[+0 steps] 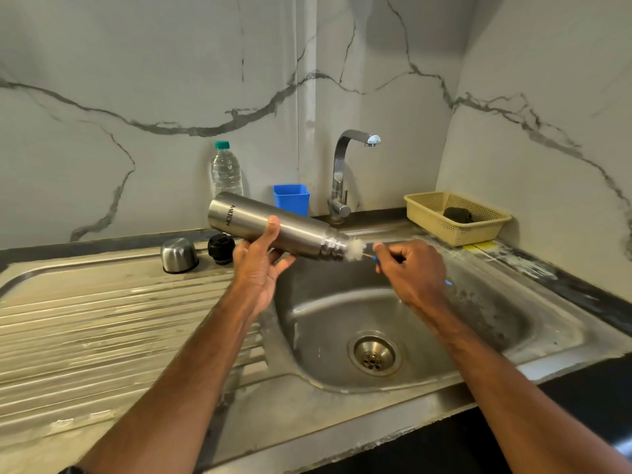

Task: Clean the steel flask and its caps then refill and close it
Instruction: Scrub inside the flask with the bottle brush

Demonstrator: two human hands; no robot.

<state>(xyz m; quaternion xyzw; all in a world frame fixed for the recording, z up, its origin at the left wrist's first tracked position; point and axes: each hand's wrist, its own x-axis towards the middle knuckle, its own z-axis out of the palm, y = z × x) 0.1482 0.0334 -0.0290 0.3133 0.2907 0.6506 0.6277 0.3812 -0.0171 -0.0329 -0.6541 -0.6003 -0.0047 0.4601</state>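
Observation:
My left hand (261, 265) grips the steel flask (297, 230) around its middle and holds it nearly level above the sink basin (342, 313), its open threaded mouth pointing right. My right hand (410, 271) grips the blue handle of a bottle brush, whose white bristles (355, 249) stick out at the flask's mouth. The steel outer cap (179, 254) and the black inner cap (221, 248) stand on the drainboard behind my left hand.
A tap (342, 172) rises behind the basin with no water running. A blue cup (291, 199) and a clear plastic bottle (225, 171) stand by the wall. A beige basket (456, 217) holding a dark scrubber sits at the right. The ribbed drainboard (102, 330) spreads to the left.

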